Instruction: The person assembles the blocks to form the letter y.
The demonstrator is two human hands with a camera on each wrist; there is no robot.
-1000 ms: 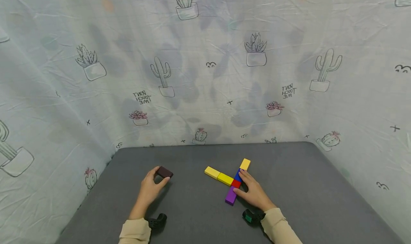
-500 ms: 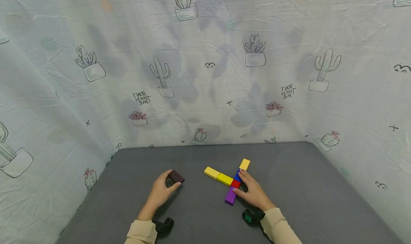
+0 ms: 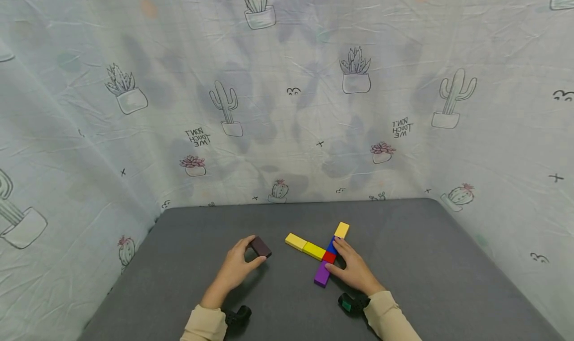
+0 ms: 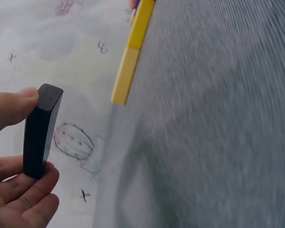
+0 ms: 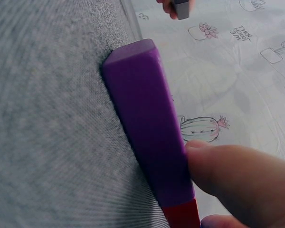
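Note:
My left hand (image 3: 236,268) pinches a dark brown wooden block (image 3: 261,247) between thumb and fingers, and its shadow falls on the table below. In the left wrist view the block (image 4: 40,133) stands on edge from thumb to fingers. Over the joined row of blocks lies my right hand (image 3: 356,270), its thumb on the purple block (image 3: 321,276) and its fingertips at the blue block (image 3: 331,245). Between those two sits a red block (image 3: 329,257). A bright yellow block (image 3: 314,251) and a pale yellow one (image 3: 296,242) branch left from the red; another pale yellow block (image 3: 342,229) tops the blue.
The blocks lie on a dark grey table (image 3: 426,281). A pale curtain (image 3: 287,116) printed with cacti hangs behind and at both sides. Each wrist wears a black camera mount (image 3: 352,303).
The left hand has carried the dark brown block rightward, closer to the pale yellow block, and a little toward me. The right hand and the joined blocks have stayed put.

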